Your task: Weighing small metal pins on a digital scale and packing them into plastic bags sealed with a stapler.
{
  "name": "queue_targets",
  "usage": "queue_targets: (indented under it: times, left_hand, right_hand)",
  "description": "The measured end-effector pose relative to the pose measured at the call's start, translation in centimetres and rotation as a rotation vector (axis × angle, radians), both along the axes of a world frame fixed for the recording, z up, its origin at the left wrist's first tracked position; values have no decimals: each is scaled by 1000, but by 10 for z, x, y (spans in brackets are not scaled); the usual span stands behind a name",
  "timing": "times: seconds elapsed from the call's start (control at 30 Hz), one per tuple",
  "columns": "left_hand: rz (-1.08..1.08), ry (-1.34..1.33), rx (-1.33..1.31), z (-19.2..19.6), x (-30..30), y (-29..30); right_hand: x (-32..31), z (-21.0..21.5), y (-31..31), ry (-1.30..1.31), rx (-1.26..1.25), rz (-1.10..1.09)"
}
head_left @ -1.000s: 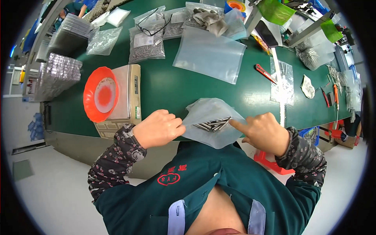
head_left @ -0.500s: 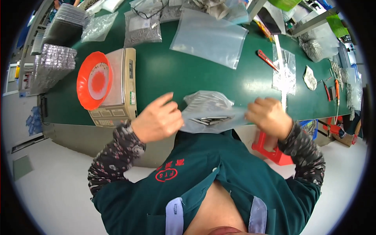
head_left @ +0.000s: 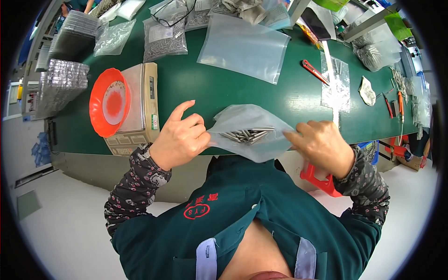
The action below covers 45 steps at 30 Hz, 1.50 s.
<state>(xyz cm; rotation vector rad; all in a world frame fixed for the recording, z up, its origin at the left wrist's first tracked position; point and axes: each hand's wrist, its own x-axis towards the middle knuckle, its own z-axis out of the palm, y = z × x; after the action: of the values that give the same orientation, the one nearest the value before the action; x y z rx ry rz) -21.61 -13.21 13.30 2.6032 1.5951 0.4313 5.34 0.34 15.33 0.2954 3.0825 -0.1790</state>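
Observation:
A clear plastic bag (head_left: 242, 114) rests at the near edge of the green table, its mouth spread wide toward me. Inside lie several slim metal pins (head_left: 248, 135). My left hand (head_left: 181, 140) pinches the bag's left corner between thumb and fingers, with the index finger lifted away. At the opposite corner my right hand (head_left: 322, 143) grips the plastic, fingers curled in. Left of the bag stands a scale (head_left: 150, 100) carrying an orange-red bowl (head_left: 96, 100).
A flat empty plastic bag (head_left: 242, 46) lies beyond my hands. Farther right are a red utility knife (head_left: 315, 73) and a crumpled white cloth (head_left: 367, 91). Filled bags of metal parts (head_left: 164, 39) sit at the back. Stacked clear trays (head_left: 67, 79) stand far left.
The bag's mouth has widened and the pins inside show more fully. My right hand has come slightly left and lower. My view has shifted a little.

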Motion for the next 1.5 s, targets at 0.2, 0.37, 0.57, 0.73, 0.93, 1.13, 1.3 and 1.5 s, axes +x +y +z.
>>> queue_targets:
  times: [0.2, 0.37, 0.57, 0.73, 0.93, 1.13, 1.3, 1.5]
  left_hand:
    - [-4, -2, -32, 6, 1, 2]
    - [-148, 187, -5, 8, 16, -27]
    - [30, -26, 27, 16, 1, 7]
    - [81, -319, -63, -10, -15, 11]
    - [68, -436, -156, -15, -19, 13]
    - [31, -537, -203, -19, -25, 17]
    - [129, -1024, -186, -66, -17, 1]
    - [383, -1517, -96, -80, 35, -12]
  right_hand:
    - [-5, -16, 5, 29, 9, 16]
    - [27, -14, -18, 88, 72, 98]
    - [4, -2, 31, 156, 59, 48]
    - [-6, -8, 42, 254, -251, 20]
    - [-15, -49, 21, 560, -918, -248]
    - [-30, -95, -5, 797, -1410, -560]
    - [-30, -113, -24, 967, -1376, -745]
    - [-32, -119, -31, 1018, -1220, -849]
